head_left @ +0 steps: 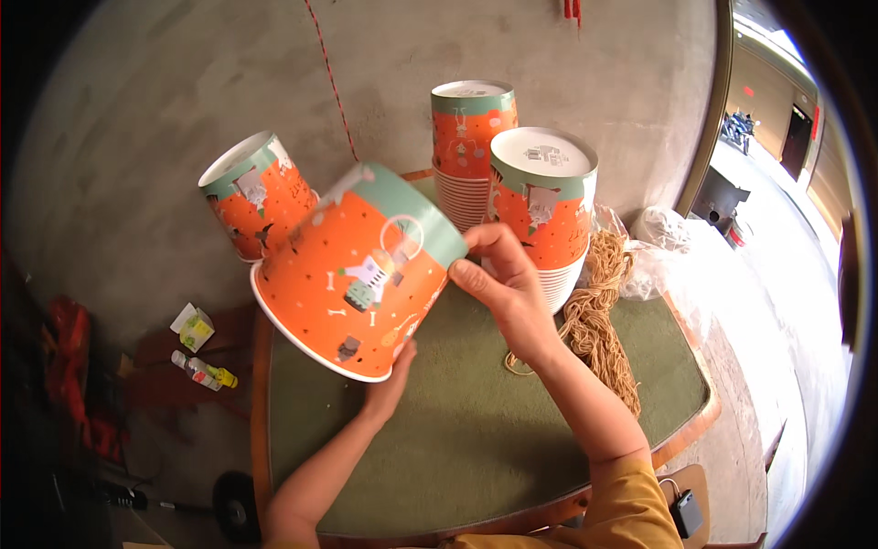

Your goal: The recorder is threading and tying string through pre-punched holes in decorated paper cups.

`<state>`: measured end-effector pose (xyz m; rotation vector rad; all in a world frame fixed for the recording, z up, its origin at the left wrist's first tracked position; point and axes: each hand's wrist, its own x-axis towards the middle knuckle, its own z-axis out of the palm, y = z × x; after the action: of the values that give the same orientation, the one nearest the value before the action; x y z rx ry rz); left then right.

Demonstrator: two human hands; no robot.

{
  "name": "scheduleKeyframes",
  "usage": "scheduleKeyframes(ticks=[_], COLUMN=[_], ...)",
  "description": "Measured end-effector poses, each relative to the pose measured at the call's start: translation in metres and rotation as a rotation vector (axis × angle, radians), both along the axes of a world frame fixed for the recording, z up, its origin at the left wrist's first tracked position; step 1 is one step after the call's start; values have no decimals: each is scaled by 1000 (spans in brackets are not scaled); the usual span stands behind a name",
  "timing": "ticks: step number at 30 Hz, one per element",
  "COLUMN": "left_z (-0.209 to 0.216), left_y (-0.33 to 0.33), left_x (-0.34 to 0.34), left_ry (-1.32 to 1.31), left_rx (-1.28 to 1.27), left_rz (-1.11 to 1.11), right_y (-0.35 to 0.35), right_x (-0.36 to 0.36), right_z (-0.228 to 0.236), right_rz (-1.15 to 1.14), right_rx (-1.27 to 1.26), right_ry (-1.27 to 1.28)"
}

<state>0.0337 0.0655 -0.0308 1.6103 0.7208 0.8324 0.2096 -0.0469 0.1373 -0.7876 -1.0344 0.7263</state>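
Observation:
A large orange paper bucket (366, 293) with a green band and cartoon prints is held tilted above the table, its white-rimmed mouth toward the lower left. My right hand (512, 288) pinches it with thumb and forefinger at the edge of the green band, near the base. From below, my left hand (389, 389) supports the bucket's side; its fingers are hidden behind it. Just beyond my right hand stands an upside-down stack of matching buckets (541, 210). A bundle of tan twine (599, 320) lies beside that stack.
Another inverted stack (476, 146) stands farther back, and more buckets (261, 197) are at the left. The green tabletop (476, 439) has a wooden edge. Clear plastic bags (654, 252) lie at the right, and a bottle (197, 371) lies at the lower left.

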Motion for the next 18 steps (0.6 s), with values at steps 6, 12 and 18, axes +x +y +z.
scheduleKeyframes(ticks=[6, 12, 18], left_z=[1, 23, 35], left_y=[-17, -25, -39], left_x=[-59, -55, -51], left_ry=[-331, -256, -77], left_rx=[43, 458, 714], left_rz=[349, 251, 60], right_y=[19, 22, 20], right_x=[8, 13, -1], right_z=[-110, -143, -142], right_rz=[315, 329, 243], right_rx=[-228, -387, -570], right_ry=[353, 342, 54])
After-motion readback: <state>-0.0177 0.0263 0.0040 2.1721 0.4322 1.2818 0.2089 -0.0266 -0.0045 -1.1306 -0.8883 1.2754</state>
